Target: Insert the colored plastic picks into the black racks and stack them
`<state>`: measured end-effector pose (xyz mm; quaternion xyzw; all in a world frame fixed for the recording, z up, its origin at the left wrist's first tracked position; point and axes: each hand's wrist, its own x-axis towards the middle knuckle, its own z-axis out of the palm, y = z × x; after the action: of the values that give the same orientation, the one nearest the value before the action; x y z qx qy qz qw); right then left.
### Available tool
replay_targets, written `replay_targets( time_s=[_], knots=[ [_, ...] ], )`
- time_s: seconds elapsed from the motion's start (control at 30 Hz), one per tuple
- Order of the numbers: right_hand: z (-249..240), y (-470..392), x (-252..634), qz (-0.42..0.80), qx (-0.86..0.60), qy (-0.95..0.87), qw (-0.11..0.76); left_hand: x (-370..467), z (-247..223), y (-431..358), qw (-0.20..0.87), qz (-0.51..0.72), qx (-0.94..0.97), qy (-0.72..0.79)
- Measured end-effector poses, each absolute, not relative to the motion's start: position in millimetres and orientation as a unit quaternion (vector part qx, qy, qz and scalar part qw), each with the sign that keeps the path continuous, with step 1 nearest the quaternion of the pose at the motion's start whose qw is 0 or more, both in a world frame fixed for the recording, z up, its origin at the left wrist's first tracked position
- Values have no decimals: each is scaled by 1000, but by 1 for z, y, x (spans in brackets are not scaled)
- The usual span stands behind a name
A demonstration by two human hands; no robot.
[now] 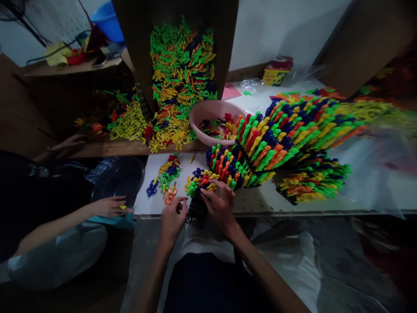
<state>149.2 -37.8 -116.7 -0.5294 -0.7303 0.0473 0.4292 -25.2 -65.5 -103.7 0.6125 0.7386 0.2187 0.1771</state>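
A black grid rack (195,213) stands at the table's front edge, its far part filled with small plastic figures (203,179) in red, yellow, green and blue. My left hand (174,217) is at the rack's left side with fingers curled and the thumb close to the index finger; anything between them is too small to make out. Over the rack's right side, my right hand (221,204) has its fingers bent in a pinch at the figures, and its fingertips are partly hidden. Loose figures (168,174) and an orange piece (170,195) lie left of the rack.
Filled racks of figures (276,134) stand to the right. Behind is a pink basin (198,130) with pieces, beside a large heap of figures (182,78). A co-worker's hand (112,206) holds a yellow piece at the left, near a dark basin (135,174).
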Motion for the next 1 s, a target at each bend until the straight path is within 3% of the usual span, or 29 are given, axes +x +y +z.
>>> replay_targets(
  time_s=[0.13, 0.23, 0.3, 0.37, 0.43, 0.57, 0.63, 0.73, 0.8, 1.0],
  knots=[
    [-116, -53, 143, 73, -539, -695, 470, -51, -94, -29, 25, 115, 596, 794],
    [-119, -73, 143, 89, -549, -664, 499, -51, -94, 5, 42, 8, 610, 791],
    [-122, -87, 145, 109, -557, -653, 502, -50, -89, 17, 67, 1, 595, 801],
    [-125, -99, 147, 139, -560, -645, 501, -53, -76, 15, 97, 77, 579, 806],
    [-125, -106, 148, 178, -552, -634, 511, -57, -59, -1, 146, 235, 561, 780],
    [-112, -107, 147, 303, -529, -578, 543, -47, -39, -57, 347, 523, 471, 620],
    [-103, -103, 148, 401, -501, -535, 550, -31, -47, -85, 451, 544, 422, 568],
    [-93, -97, 155, 491, -469, -488, 548, -3, -77, -111, 529, 475, 430, 556],
    [-92, -93, 162, 475, -486, -500, 537, 10, -97, -115, 500, 424, 498, 568],
    [-101, -84, 176, 311, -512, -628, 497, 21, -128, -90, 203, 277, 668, 661]
  ],
)
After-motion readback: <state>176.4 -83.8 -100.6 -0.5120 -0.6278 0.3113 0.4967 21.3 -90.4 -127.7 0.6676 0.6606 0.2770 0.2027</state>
